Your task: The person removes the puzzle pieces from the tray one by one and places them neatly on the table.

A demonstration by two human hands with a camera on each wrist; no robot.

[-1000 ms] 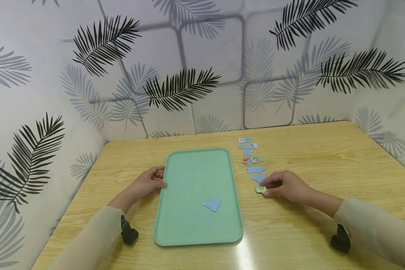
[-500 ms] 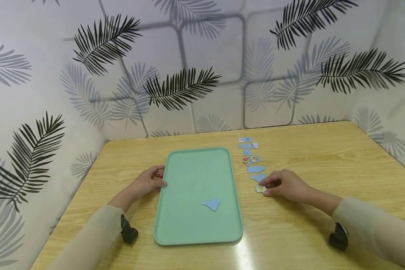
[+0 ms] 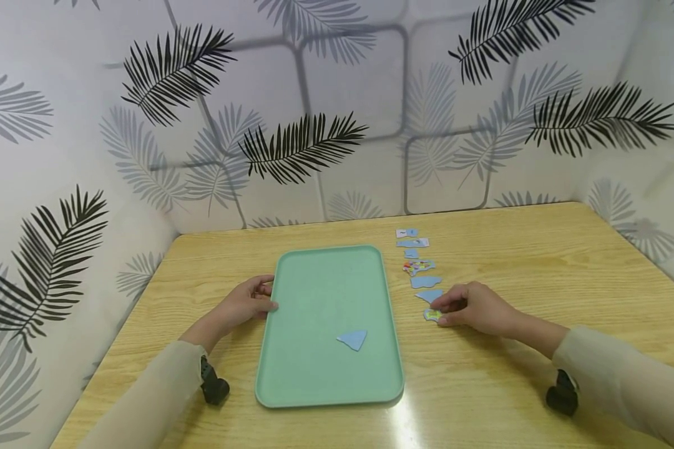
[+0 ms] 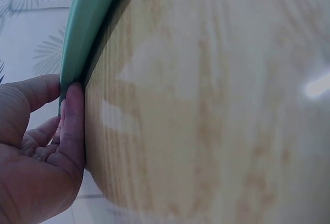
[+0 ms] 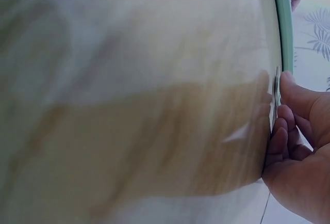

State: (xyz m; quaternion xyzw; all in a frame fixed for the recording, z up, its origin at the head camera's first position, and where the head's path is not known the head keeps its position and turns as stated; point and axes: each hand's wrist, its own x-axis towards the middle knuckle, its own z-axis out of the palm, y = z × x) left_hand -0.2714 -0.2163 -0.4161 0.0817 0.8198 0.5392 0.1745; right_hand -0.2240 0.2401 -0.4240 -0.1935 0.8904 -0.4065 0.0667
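My left hand (image 3: 244, 302) grips the left rim of a light green rectangular tray (image 3: 314, 380), thumb on top of the edge and fingers against its outer side. In the left wrist view the thumb and fingers meet at the tray's edge (image 4: 85, 28). To the right of the tray, my right hand (image 3: 477, 312) pinches a small puzzle piece (image 3: 432, 314) with a yellow picture and blue border, low over the table. Its right end is hidden by the fingertips. On the tray lies one blue, roughly triangular puzzle piece (image 3: 355, 340).
Several flat puzzle pieces lie in a column right of the tray, among them a blue one (image 3: 425, 282) and a multicoloured one (image 3: 421, 267). All rest on a wooden table (image 3: 539, 262). A leaf-patterned wall (image 3: 359, 187) stands behind it.
My right wrist has shifted very slightly to the left, still pinching the yellow puzzle piece. The left hand and the tray hold their place.
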